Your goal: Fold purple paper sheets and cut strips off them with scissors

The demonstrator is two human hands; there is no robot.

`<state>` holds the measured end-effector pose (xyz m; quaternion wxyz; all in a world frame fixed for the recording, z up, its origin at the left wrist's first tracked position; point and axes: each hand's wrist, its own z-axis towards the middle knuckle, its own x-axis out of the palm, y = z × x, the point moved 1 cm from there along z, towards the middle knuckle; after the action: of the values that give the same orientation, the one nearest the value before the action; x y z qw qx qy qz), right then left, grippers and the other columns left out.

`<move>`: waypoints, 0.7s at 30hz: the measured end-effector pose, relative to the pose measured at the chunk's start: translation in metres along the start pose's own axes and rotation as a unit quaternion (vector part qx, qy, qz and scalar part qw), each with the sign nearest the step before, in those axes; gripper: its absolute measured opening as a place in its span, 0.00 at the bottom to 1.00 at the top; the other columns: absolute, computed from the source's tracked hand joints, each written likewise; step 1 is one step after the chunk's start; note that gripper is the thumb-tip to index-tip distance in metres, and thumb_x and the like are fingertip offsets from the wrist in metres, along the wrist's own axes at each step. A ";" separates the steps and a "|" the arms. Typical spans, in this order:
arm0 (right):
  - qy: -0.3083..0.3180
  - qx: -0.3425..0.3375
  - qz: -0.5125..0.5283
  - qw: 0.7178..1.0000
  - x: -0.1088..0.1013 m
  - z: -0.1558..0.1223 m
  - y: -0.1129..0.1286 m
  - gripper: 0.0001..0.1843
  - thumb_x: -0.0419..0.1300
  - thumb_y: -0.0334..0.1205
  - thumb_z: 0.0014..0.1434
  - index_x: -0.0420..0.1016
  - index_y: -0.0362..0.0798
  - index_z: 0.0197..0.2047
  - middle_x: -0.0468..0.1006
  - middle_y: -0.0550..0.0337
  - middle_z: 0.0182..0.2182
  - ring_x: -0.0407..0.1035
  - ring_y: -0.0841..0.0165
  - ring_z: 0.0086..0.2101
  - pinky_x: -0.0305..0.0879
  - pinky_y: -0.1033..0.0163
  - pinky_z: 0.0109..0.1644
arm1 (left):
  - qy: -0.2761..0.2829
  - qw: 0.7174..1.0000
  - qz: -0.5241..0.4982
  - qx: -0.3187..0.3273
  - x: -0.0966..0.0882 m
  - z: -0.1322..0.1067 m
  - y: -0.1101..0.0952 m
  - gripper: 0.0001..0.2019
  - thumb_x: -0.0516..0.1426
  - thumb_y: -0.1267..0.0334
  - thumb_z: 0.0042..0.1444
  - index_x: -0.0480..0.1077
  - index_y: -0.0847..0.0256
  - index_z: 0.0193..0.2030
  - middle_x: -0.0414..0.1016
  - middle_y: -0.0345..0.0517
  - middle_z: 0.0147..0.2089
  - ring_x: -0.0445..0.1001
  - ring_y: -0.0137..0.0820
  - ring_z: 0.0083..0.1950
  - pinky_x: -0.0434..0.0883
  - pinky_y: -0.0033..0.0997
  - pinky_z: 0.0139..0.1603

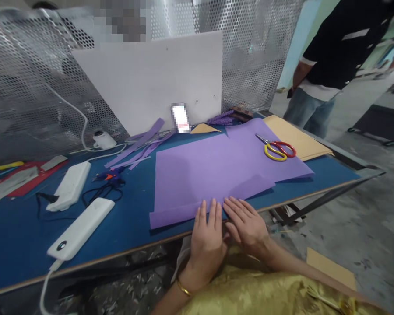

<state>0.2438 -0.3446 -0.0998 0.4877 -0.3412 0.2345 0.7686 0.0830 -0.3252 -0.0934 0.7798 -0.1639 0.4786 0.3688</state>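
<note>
A sheet of purple paper (190,175) lies on the blue table, its near edge folded over into a strip. My left hand (208,236) rests on that fold with fingers stretched out, a gold bangle at the wrist. Close beside it, my right hand (246,225) lies flat on the same near edge, fingers extended. The fold's right part lifts a little from the sheet. Behind and to the right is a second purple sheet (292,168), partly overlapped by the first. Scissors (279,151) with one red and one yellow handle lie on it, blades slightly apart.
Brown card sheets (302,140) lie at the right. Purple strips (144,140), a glue gun (113,174) and two white power units (82,229) with cables occupy the left. A lit phone (180,117) leans on a white board (170,78). A person (335,57) stands beyond the table.
</note>
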 end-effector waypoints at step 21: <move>-0.037 0.114 -0.066 0.991 -0.030 -0.038 -0.088 0.21 0.54 0.35 0.68 0.69 0.42 0.63 0.76 0.44 0.58 0.69 0.56 0.60 0.62 0.48 0.66 | -0.061 0.982 0.058 -0.168 -0.042 -0.085 0.076 0.39 0.56 0.51 0.64 0.50 0.67 0.76 0.70 0.67 0.65 0.64 0.57 0.69 0.61 0.61 0.67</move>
<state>0.3438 -0.3528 -0.1046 0.5815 -0.2695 0.2790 0.7151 -0.0369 -0.3426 -0.0912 0.7464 -0.2417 0.3697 0.4978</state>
